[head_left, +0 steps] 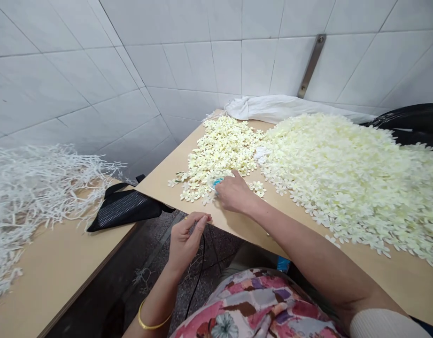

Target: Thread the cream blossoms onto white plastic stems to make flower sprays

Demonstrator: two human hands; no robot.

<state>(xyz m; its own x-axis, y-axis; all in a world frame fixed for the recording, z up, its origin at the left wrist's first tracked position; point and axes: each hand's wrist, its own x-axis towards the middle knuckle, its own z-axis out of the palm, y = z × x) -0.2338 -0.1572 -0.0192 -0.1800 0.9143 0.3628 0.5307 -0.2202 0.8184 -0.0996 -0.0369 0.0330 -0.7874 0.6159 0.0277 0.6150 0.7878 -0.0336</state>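
Observation:
My right hand reaches over the table to a small round clear dish with something blue in it. Its fingertips are bent down at the dish's right side, and whatever they hold is hidden. Just in front of the table edge, my left hand is closed in a pinch, thumb against forefinger. What lies in that pinch, if anything, is too small to name. Around the dish lies a pile of loose cream artificial flower heads, with a few more beside my right hand.
A larger heap of pale flower heads covers the table's right side. White branching stems lie on another table at left, beside a black mesh item. White cloth and a black bag are by the tiled wall.

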